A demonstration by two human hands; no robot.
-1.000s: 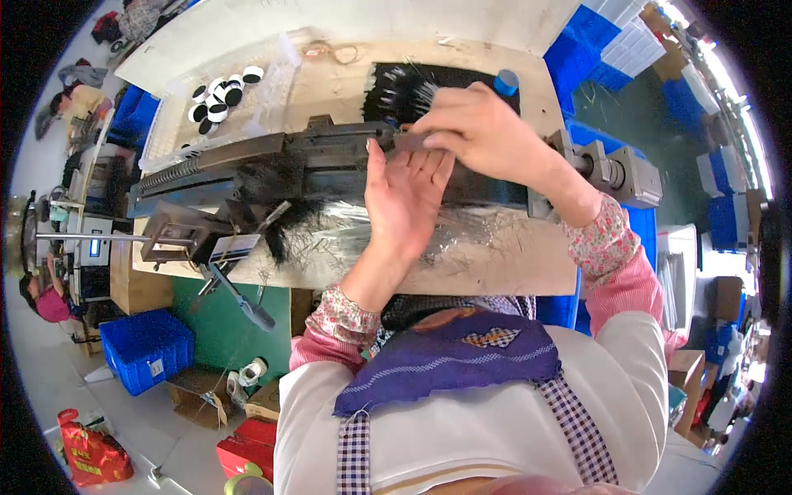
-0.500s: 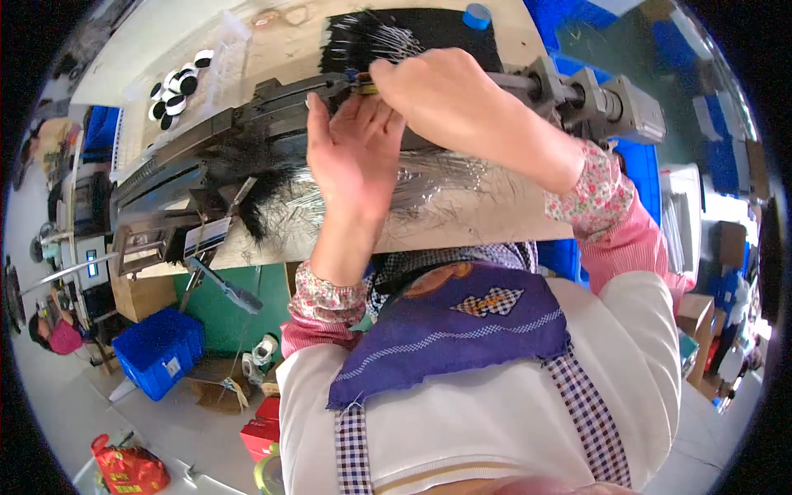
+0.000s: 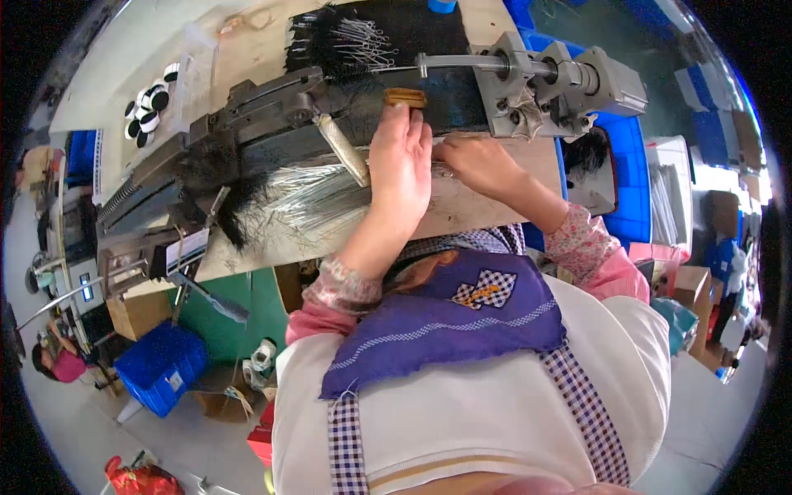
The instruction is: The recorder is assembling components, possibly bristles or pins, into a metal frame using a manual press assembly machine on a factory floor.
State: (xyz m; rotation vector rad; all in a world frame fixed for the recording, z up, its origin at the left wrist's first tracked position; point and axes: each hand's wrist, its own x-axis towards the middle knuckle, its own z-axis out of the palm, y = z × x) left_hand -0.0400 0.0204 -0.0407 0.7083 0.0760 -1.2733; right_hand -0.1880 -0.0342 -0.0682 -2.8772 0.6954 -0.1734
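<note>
Below my bench sits a blue plastic crate (image 3: 161, 367) on the floor. Black and white discs (image 3: 147, 107) lie at the bench's far left corner. More blue bins (image 3: 631, 194) stand right.

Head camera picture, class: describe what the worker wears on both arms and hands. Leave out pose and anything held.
Both hands are bare: no gloves, rings or watch show on the left hand or the right hand. Each forearm wears a pink sleeve ending in a pale floral-patterned cuff, seen at the left cuff and the right cuff, which looks like a separate sleeve cover.
</note>
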